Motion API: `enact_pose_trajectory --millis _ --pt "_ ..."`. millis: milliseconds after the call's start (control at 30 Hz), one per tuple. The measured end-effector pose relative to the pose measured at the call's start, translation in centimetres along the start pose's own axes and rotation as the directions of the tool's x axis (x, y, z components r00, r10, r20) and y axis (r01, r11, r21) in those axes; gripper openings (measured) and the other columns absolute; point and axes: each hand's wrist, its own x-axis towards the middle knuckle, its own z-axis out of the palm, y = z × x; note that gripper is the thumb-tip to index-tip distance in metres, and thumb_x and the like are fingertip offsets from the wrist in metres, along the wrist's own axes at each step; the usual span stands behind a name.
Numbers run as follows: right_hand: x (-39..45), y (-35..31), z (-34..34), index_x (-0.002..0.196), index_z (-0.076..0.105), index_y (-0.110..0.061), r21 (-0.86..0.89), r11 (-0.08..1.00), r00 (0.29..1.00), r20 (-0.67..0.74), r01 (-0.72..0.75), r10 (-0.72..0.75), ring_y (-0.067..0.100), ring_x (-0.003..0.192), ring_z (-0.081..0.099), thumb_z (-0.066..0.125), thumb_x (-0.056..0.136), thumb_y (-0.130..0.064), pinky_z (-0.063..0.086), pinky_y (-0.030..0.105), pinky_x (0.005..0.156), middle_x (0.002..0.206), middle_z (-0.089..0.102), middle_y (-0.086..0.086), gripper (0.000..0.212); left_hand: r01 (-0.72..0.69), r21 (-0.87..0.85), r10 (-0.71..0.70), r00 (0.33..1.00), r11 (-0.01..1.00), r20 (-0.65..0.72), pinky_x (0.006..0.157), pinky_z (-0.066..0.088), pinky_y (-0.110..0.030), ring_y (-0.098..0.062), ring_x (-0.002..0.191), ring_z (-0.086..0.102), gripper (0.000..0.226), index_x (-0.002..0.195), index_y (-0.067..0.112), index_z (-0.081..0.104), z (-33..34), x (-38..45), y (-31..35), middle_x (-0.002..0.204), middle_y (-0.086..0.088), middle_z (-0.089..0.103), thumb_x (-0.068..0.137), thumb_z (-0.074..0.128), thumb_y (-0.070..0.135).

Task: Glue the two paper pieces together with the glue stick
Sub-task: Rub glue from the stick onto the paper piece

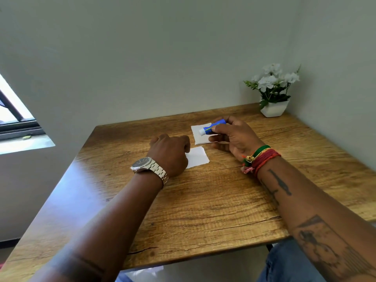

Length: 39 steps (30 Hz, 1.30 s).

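Note:
Two white paper pieces lie on the wooden table [203,210]. The nearer paper piece [197,156] sits mid-table; my left hand [169,153] rests on its left edge with the fingers curled down. The farther paper piece [198,135] lies just beyond it, partly hidden by my right hand [234,137]. That hand grips a blue glue stick [212,127], which is tilted with its white tip pointing left and down, just above the farther paper. I cannot tell whether the tip touches the paper.
A white pot of white flowers [273,92] stands at the table's far right corner, against the wall. A window [16,119] is at the left. The table's front edge runs close to my blue-trousered knee [289,265].

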Motion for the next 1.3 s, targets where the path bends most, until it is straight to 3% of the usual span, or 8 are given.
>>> enact_pose_trajectory --millis 133,433,600,800,867,1033,1200,1300 --pt "0.1 0.1 -0.2 0.11 0.066 -0.016 0.035 0.999 0.999 -0.035 -0.008 0.009 0.022 0.076 0.075 0.069 0.093 -0.007 0.062 0.035 0.063 0.109 0.076 0.019 0.019 -0.051 0.046 0.053 0.998 0.998 -0.028 0.096 0.043 -0.042 -0.027 0.109 0.055 0.024 0.103 0.031 0.07 -0.4 0.3 0.9 0.106 0.002 0.065 0.091 0.052 0.021" --pt "0.1 0.1 -0.5 0.12 0.065 -0.013 0.066 0.998 0.999 -0.049 -0.002 0.005 0.021 0.08 0.077 0.072 0.093 -0.01 0.062 0.039 0.072 0.107 0.077 0.016 0.027 -0.044 0.055 0.04 0.998 0.998 0.056 0.093 0.049 -0.044 -0.026 0.108 0.055 0.027 0.111 0.032 0.074 -0.4 0.9 1.9 0.112 -0.001 0.058 0.094 0.053 0.03" --pt "0.1 0.2 -0.7 0.118 0.063 -0.012 0.133 0.991 0.999 -0.053 0.003 0.004 0.022 0.078 0.076 0.07 0.094 -0.01 0.062 0.035 0.064 0.099 0.079 0.014 0.024 -0.05 -0.076 0.046 0.997 0.996 -0.054 0.08 0.046 -0.034 -0.024 0.1 0.061 0.025 0.109 0.033 0.073 0.1 1.2 2.8 0.107 0.0 0.063 0.095 0.052 0.031" --pt "-0.3 -0.8 -2.5 0.11 0.061 -0.012 0.278 0.958 0.99 -0.137 0.069 -0.032 0.023 0.074 0.072 0.066 0.095 -0.01 0.059 0.033 0.066 0.107 0.077 0.02 0.017 -0.095 -0.245 0.041 0.975 0.965 -0.218 0.086 0.051 -0.036 -0.021 0.098 0.064 0.019 0.104 0.024 0.076 -0.1 3.1 6.5 0.104 -0.001 0.072 0.094 0.059 0.025" --pt "-0.5 -1.4 -4.1 0.12 0.06 -0.009 0.351 0.928 0.979 -0.196 0.124 -0.057 0.022 0.071 0.071 0.066 0.094 -0.011 0.058 0.03 0.063 0.103 0.077 0.018 0.027 -0.094 -0.34 0.011 0.971 0.936 -0.24 0.086 0.052 -0.035 -0.02 0.096 0.067 0.016 0.099 0.021 0.076 0.0 4.0 8.1 0.099 0.001 0.075 0.092 0.061 0.021" --pt "-0.9 -1.8 -7.9 0.129 0.063 -0.006 0.44 0.868 0.933 -0.353 0.232 -0.07 0.02 0.068 0.069 0.067 0.091 -0.015 0.055 0.03 0.063 0.102 0.076 0.016 0.039 0.019 -0.539 -0.123 0.98 0.842 -0.158 0.076 0.047 -0.026 -0.021 0.095 0.068 0.014 0.104 0.02 0.072 1.6 7.3 12.1 0.1 -0.002 0.074 0.091 0.068 0.021" --pt "-0.6 -1.3 -8.4 0.129 0.065 0.0 0.467 0.859 0.9 -0.435 0.212 0.015 0.017 0.064 0.066 0.065 0.091 -0.013 0.051 0.028 0.061 0.093 0.077 0.012 0.04 0.101 -0.561 -0.151 0.988 0.822 -0.044 0.096 0.048 -0.032 -0.024 0.119 0.061 0.037 0.125 0.016 0.064 3.5 9.9 15.0 0.127 -0.008 0.067 0.091 0.072 0.023" --pt "-0.3 -1.3 -8.5 0.128 0.066 -0.001 0.511 0.837 0.902 -0.429 0.199 0.048 0.017 0.066 0.067 0.065 0.091 -0.013 0.051 0.028 0.063 0.093 0.077 0.011 0.039 0.143 -0.59 -0.211 0.976 0.795 -0.048 0.096 0.046 -0.031 -0.024 0.12 0.06 0.036 0.127 0.016 0.064 3.9 10.3 15.7 0.13 -0.008 0.065 0.092 0.067 0.018"
